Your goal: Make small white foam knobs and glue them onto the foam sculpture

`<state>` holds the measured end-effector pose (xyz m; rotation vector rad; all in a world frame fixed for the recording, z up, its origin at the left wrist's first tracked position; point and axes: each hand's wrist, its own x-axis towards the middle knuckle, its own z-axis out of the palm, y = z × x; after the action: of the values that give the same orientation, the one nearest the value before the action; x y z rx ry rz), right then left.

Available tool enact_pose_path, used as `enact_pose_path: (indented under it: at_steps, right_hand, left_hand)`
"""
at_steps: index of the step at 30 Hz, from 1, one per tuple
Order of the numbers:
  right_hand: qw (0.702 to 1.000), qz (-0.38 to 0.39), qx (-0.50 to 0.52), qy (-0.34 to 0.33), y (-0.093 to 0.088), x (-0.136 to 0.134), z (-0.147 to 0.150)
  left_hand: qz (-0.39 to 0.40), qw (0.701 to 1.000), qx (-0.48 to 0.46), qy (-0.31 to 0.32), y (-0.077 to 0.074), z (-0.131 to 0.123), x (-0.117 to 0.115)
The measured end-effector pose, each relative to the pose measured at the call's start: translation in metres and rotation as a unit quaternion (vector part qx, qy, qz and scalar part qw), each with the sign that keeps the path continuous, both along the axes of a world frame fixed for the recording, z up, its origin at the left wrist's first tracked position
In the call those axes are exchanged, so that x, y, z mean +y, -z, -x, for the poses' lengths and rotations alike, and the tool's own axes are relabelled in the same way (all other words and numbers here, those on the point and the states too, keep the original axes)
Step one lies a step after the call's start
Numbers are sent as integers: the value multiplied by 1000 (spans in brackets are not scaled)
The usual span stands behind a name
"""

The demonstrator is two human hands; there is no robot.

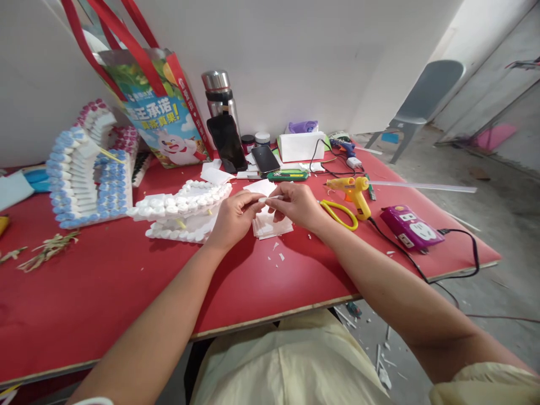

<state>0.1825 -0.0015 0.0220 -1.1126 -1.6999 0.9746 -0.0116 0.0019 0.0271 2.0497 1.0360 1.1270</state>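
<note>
Both hands meet over the middle of the red table (105,281). My left hand (234,216) and my right hand (295,205) are each closed in a pinch on one small white rolled paper piece (266,199) held between them. Just below the hands lies a stack of white paper squares (270,226). To the left of my left hand sits a white model built of small rolled pieces (181,211). A few white paper scraps (278,256) lie on the table nearer to me.
Yellow scissors (341,215), a yellow glue gun (353,191) and a purple power strip (411,226) lie to the right. At the back stand a blue-and-white model (86,180), a printed bag (162,118), a steel flask (219,95), two phones (228,143) and a white box (300,146). A grey chair (422,98) stands beyond.
</note>
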Motion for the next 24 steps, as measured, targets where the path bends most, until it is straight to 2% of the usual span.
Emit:
enact_pose_path:
  at_steps: [8, 12, 14, 16, 19, 21, 24]
  right_hand:
    - [994, -97, -50, 15, -2, -7, 5]
    - [991, -106, -75, 35, -6, -10, 7]
    - [999, -48, -5, 11, -9, -9, 8]
    - [992, 63, 105, -33, -12, -7, 8]
    - [942, 227, 228, -92, -14, 0, 6]
    - [917, 277, 268, -100, -13, 3, 5]
    - [912, 288, 280, -87, -10, 4, 3]
  left_hand:
    - [-4, 999, -38, 24, 0, -2, 0]
    - [41, 997, -55, 25, 1, -4, -1]
    - [62, 995, -68, 25, 2, -3, 1]
    - [73, 994, -75, 28, 4, 0, 3]
    - [58, 997, -58, 16, 6, 2, 6]
    - [39, 998, -39, 18, 6, 3, 6]
    - [9, 1000, -12, 25, 3, 1, 4]
